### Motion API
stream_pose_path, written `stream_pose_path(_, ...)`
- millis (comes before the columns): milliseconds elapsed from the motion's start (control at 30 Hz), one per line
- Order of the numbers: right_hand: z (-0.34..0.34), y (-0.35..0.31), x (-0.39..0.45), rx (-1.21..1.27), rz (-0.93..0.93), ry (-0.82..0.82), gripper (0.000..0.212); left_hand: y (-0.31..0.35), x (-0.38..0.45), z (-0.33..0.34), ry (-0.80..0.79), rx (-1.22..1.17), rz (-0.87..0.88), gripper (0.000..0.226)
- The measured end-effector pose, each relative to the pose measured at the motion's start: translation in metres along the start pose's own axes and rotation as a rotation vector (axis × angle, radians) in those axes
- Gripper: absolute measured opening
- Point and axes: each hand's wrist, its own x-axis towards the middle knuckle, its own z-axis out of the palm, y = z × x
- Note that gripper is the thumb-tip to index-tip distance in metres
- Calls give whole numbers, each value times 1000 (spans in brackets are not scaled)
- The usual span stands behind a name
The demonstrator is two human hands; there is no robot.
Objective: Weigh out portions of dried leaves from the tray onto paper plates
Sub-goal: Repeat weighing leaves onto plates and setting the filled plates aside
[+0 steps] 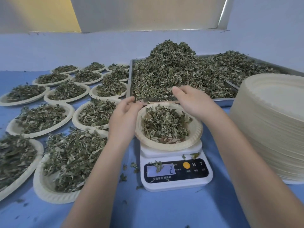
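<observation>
A paper plate heaped with dried leaves sits on a white digital scale. A leaf covers part of the display, where a "2" shows. My left hand hovers at the plate's left rim, fingers loosely bent, with nothing visible in it. My right hand is over the plate's far right side, at the front edge of the metal tray, thumb out, fingers relaxed. The tray holds a big pile of dried leaves.
Several filled paper plates cover the blue table on the left. A tall stack of empty paper plates stands at the right, beside the scale. Loose leaf bits lie scattered around the scale. A wall runs behind the tray.
</observation>
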Motion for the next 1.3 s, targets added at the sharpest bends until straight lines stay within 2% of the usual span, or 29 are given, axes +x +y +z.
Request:
stream_pose_path(133,8,22,-25,45,193,-95,76,-5,-1,11,-27,4,-122,23)
stream_pose_path(233,18,26,-33,318,200,-76,69,0,-7,18,-11,-86,-163,21)
stream_pose_path(367,14,29,-29,704,197,52,66,10,-7,12,17,-305,-161,53)
stream_pose_path(500,15,29,-31,670,200,43,70,13,-7,9,13,-361,-146,68)
stream_pose_path(667,20,30,-36,599,233,10,63,4,-8,12,-10,-288,-213,62)
stream_pose_path(800,18,29,-39,570,212,98,57,3,-8,13,-19,-267,-249,83)
stream_pose_path(933,14,29,-39,559,168,182,53,2,-4,8,26,-273,-236,73)
stream_pose_path(1300,15,29,-42,591,167,174,54,-3,2,6,84,-300,-228,27)
